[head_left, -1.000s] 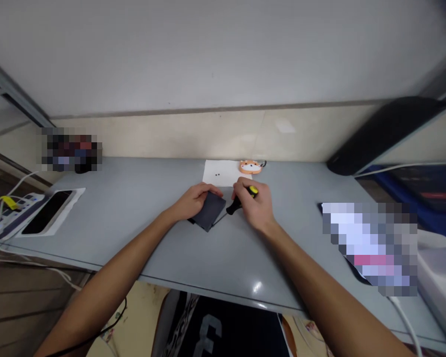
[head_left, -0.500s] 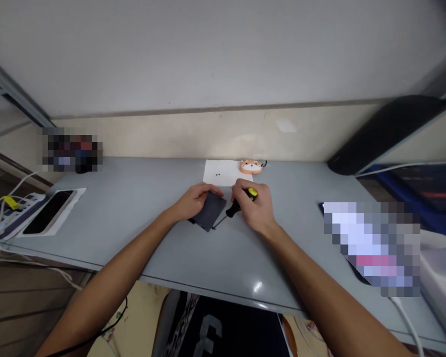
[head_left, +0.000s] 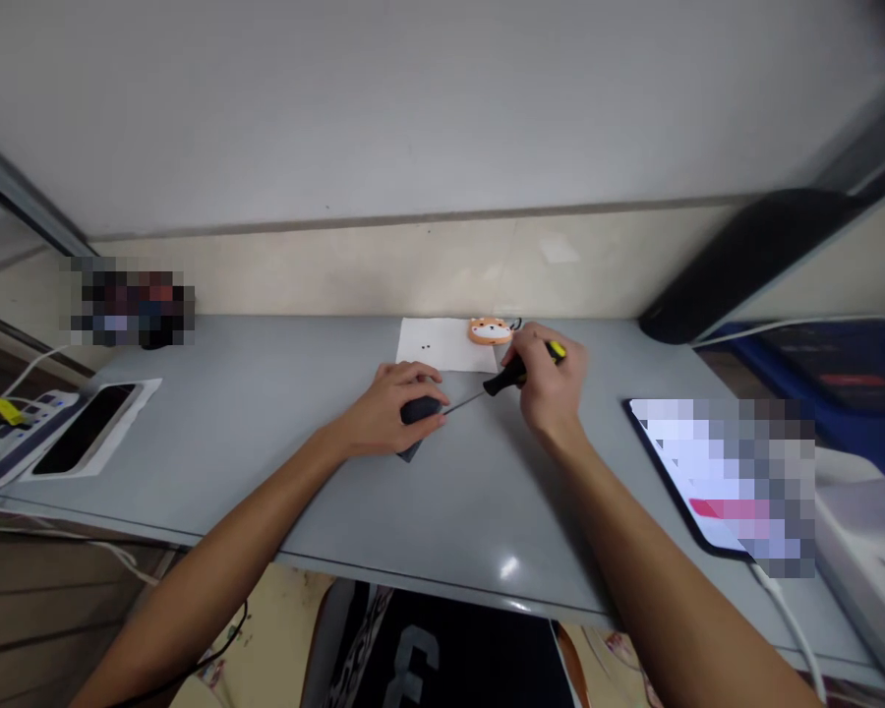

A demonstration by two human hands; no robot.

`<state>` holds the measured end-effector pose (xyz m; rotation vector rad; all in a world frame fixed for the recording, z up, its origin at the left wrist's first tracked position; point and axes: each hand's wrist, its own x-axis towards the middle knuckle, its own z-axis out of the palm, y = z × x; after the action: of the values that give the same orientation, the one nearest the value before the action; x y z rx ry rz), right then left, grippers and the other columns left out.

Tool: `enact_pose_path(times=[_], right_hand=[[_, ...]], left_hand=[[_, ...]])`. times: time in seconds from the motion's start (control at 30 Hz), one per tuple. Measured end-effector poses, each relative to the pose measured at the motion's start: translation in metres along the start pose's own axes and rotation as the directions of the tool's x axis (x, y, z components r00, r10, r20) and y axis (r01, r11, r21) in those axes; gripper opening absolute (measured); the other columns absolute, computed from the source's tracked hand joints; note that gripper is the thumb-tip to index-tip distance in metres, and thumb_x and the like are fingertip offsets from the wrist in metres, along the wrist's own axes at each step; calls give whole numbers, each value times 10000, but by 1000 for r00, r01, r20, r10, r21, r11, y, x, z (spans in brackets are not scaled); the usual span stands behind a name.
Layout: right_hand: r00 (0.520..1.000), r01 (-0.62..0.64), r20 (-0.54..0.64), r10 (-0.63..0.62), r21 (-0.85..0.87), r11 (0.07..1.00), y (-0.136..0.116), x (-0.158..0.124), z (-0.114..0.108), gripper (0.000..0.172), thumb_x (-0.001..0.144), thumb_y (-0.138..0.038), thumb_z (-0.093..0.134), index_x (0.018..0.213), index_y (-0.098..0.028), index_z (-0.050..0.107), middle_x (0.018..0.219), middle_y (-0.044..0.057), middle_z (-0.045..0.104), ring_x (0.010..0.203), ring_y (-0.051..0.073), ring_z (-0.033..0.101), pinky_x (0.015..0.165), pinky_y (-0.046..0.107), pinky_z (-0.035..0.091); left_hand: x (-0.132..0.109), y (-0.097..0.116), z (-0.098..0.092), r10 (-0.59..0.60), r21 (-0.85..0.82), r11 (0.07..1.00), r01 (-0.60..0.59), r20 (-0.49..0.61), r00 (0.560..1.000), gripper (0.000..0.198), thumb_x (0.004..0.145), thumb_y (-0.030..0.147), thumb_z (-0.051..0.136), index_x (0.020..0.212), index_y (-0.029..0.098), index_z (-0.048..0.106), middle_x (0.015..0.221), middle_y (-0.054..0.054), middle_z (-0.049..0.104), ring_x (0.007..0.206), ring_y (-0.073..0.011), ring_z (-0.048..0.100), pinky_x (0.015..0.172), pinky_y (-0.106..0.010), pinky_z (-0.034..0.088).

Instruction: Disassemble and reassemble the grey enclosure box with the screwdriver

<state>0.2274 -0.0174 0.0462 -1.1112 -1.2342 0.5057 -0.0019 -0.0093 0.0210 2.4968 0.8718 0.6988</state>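
My left hand (head_left: 380, 413) is closed around a dark grey flat rectangular case (head_left: 419, 409), fingers above it and thumb below. Much of the case is hidden under the hand, and its lower corner pokes out by the desk. In my right hand (head_left: 553, 379) is a screwdriver (head_left: 502, 380) with a black and yellow handle. The thin shaft slants left, and its tip meets the case's right side, beside my left fingertips. Behind both hands lies a white sheet of paper (head_left: 446, 356) bearing two tiny dark pieces (head_left: 426, 346).
An orange-and-white animal-faced pouch or case (head_left: 490, 332) sits on the paper's right end. To the left lie a dark phone-like slab (head_left: 85, 431) and a power strip (head_left: 36, 428) with cables. A lit tablet (head_left: 708, 482) is at right, below a leaning black cylinder (head_left: 744, 265).
The case has been tilted up in my left hand, whose thumb now shows below it. My right hand has moved right and back, and the screwdriver lies at a flatter angle.
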Motion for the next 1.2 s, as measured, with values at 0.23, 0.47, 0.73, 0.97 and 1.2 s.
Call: enact_pose_path(times=[0.23, 0.47, 0.73, 0.97, 1.2], right_hand=[[999, -3, -50, 3, 1, 1000, 2, 2, -2, 317, 849, -212, 539, 534, -196, 562, 505, -29, 430, 500, 105, 413, 512, 282, 310], [998, -18, -53, 19, 17, 1000, 0, 2, -1, 309, 826, -228, 538, 519, -191, 553, 519, -23, 431, 525, 103, 417, 528, 282, 313], [996, -17, -87, 20, 31, 999, 0, 4, -3, 308, 823, -213, 538, 516, -191, 549, 507, -28, 409, 505, 100, 395, 506, 280, 288], [994, -20, -103, 25, 53, 998, 0, 5, -6, 310, 822, -227, 545, 514, -193, 559, 513, -23, 412, 504, 104, 390, 493, 283, 282], [989, -21, -147, 33, 86, 996, 5, 11, -9, 303, 808, -233, 550, 508, -195, 569, 503, -22, 429, 500, 107, 400, 493, 280, 291]], left_hand=[[2, -4, 8, 9, 12, 1000, -9, -20, 1000, 110, 991, 340, 654, 992, 270, 739, 1323, -41, 620, 1234, -217, 580, 1137, -465, 364], [2, -4, 9, 8, -5, 1000, -8, -32, 999, 86, 992, 310, 652, 988, 258, 721, 1258, -36, 638, 1226, -202, 588, 1139, -451, 351], [3, -6, 10, 27, -22, 999, -28, -47, 999, 71, 991, 306, 659, 976, 258, 710, 1150, -17, 686, 1139, -185, 629, 1109, -440, 377], [3, -8, 11, 28, -59, 998, -31, -53, 998, 78, 996, 308, 644, 1005, 259, 704, 1141, -26, 690, 1132, -189, 623, 1105, -441, 392], [5, -9, 7, 1, -61, 998, -6, -72, 997, 81, 988, 300, 643, 1006, 270, 716, 1122, -26, 709, 1148, -201, 631, 1120, -460, 404]])
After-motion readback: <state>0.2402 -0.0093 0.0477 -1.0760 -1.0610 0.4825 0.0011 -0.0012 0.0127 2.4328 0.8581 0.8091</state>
